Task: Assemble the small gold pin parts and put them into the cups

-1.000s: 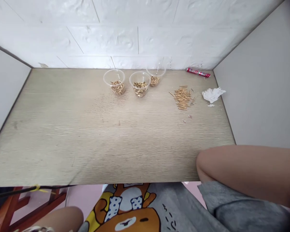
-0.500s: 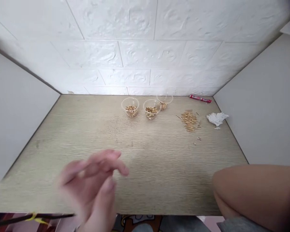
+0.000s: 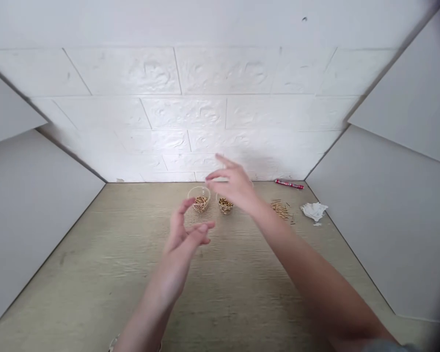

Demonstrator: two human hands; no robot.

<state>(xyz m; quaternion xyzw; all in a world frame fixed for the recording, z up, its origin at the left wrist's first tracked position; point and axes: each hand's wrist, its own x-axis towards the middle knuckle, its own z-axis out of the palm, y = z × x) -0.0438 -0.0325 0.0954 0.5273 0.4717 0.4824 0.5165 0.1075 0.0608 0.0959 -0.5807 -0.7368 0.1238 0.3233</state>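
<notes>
Two clear plastic cups stand toward the back of the table, the left cup (image 3: 199, 190) and the middle cup (image 3: 225, 212), each holding small gold-coloured metal pieces. My left hand (image 3: 185, 232) is raised just in front of the left cup, fingers apart, with nothing in it. Above the middle cup hovers my right hand (image 3: 232, 183), its fingers spread and bare. It covers part of that cup's rim and nearly all of a third cup behind. Right of the cups lies a pile of thin gold-coloured rods (image 3: 279, 210), partly behind my right forearm.
A red-pink tube-shaped wrapper (image 3: 289, 184) lies by the back wall. Crumpled white tissue (image 3: 314, 210) rests near the right side panel (image 3: 366, 210). Grey-white panels bound the table (image 3: 106, 274) on both sides, and a white brick-patterned wall closes the back.
My left hand has moved forward to the left cup. My right hand has come in from the right edge and reached over the cups. The view has tilted upward.
</notes>
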